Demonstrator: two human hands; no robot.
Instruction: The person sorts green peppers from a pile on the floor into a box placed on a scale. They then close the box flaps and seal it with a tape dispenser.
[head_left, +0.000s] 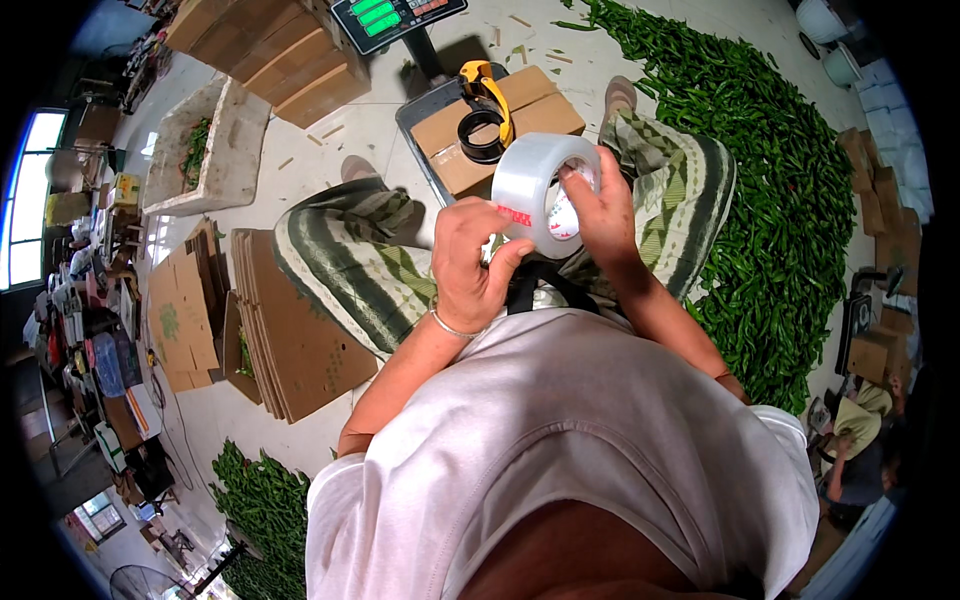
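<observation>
A large roll of clear packing tape (520,178) is held up in front of my lap, its white printed core turned to the right. My right hand (608,215) grips it from the right side, with the thumb in the core. My left hand (470,262) has curled fingers and thumb against the roll's outer left side, by some red print. Beyond the roll, a yellow and black tape dispenser (500,108) lies on a closed cardboard carton (548,98). That carton rests on the platform of a weighing scale (412,112) with a lit green display.
Green chili peppers (770,200) spread across the floor at right, with another pile (262,500) at lower left. Flattened cartons (290,330) lean at left, near a white foam box (235,135). Stacked cartons (270,55) stand far left. Another person (860,425) sits at lower right.
</observation>
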